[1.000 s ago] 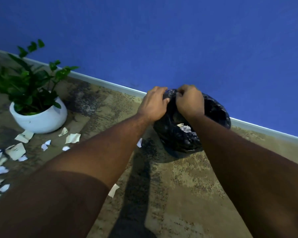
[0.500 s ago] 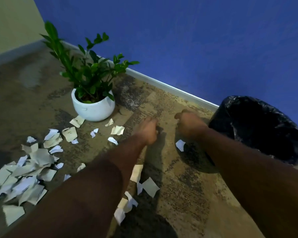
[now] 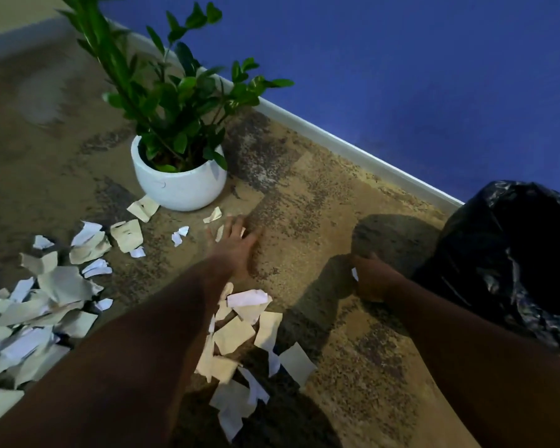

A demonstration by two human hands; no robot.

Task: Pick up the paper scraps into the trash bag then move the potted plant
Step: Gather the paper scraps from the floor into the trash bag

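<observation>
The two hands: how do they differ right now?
The left hand is spread flat, fingers straight, over a scrap near the white pot; the right hand is curled, pinching a small white scrap beside the trash bag. The left reaches farther forward. Both are low over the carpet.

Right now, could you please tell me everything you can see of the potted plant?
The potted plant stands upright on the mottled carpet near the white baseboard of the blue wall. Its round white pot, seemingly glazed ceramic, holds glossy green leafy stems, the tallest leaning left. Paper scraps lie against the pot's base. No hand touches it.
</observation>
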